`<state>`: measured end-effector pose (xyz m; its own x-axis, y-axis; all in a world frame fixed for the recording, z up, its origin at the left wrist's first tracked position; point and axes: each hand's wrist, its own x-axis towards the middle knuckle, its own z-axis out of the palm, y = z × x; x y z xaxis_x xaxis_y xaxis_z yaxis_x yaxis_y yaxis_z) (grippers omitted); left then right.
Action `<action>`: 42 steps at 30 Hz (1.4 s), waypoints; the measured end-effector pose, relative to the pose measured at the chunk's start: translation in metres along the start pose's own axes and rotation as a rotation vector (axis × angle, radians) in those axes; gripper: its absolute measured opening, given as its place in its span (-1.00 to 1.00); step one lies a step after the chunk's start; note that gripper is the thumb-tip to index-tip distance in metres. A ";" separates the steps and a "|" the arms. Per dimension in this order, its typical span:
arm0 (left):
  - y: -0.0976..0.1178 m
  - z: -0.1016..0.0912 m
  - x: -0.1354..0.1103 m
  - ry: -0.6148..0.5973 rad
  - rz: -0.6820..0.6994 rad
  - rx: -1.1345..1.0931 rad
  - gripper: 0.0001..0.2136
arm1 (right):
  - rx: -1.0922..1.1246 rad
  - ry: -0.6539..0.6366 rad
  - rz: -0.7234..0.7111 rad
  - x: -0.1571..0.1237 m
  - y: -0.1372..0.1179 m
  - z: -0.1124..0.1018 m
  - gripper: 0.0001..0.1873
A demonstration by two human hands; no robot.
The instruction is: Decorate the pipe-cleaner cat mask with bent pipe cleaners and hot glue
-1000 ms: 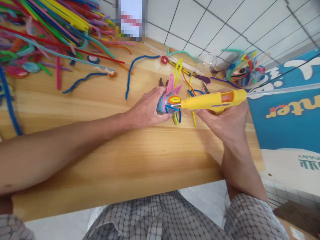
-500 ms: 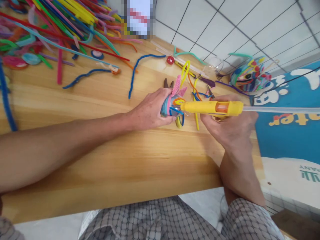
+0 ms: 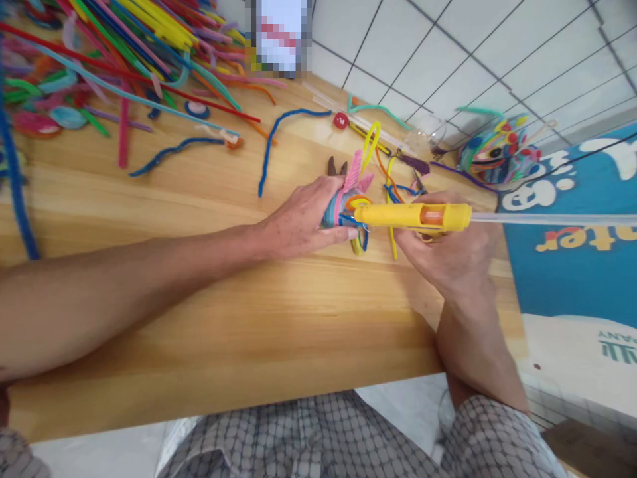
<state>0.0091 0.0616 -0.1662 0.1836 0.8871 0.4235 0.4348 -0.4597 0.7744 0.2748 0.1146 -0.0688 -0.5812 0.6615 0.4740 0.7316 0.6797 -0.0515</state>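
Observation:
My left hand point(image 3: 308, 216) is closed around a small pipe-cleaner craft figure point(image 3: 330, 211), wound in blue and pink, with pink fin-like pieces point(image 3: 353, 174) and a yellow loop point(image 3: 371, 145) sticking up from it. In my right hand point(image 3: 442, 252) is a yellow hot glue gun point(image 3: 393, 216), its body lying across the fingers. A long clear glue stick point(image 3: 547, 218) runs out of its back end to the right. The gun's nozzle meets the figure near an orange and yellow ring; whether it touches is hard to see. My palm hides much of the figure.
A heap of coloured pipe cleaners point(image 3: 139, 46) covers the table's far left. Blue pipe cleaners point(image 3: 271, 139) lie loose ahead. Beyond the figure are a red button-like piece point(image 3: 341, 121) and a yellow cutter point(image 3: 371, 136). A finished-looking colourful craft point(image 3: 497, 156) stands far right, beside a blue printed sheet point(image 3: 572, 279).
The glue gun and my right hand have shifted slightly left, bringing the nozzle further over the figure. My left hand keeps its hold, with the thumb a little straighter.

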 end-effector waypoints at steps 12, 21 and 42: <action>-0.002 0.002 -0.001 0.032 0.036 0.017 -0.43 | -0.024 -0.025 -0.067 0.003 0.005 0.002 -0.82; -0.004 0.003 0.000 0.040 0.045 0.037 -0.44 | -0.010 0.015 -0.097 0.000 0.007 0.005 -0.77; -0.005 0.002 0.001 0.009 0.038 0.022 -0.39 | 0.001 -0.053 0.013 -0.001 -0.004 -0.002 -0.79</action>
<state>0.0093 0.0648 -0.1707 0.1920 0.8686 0.4567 0.4474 -0.4917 0.7470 0.2727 0.1105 -0.0674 -0.5901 0.6860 0.4257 0.7387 0.6716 -0.0583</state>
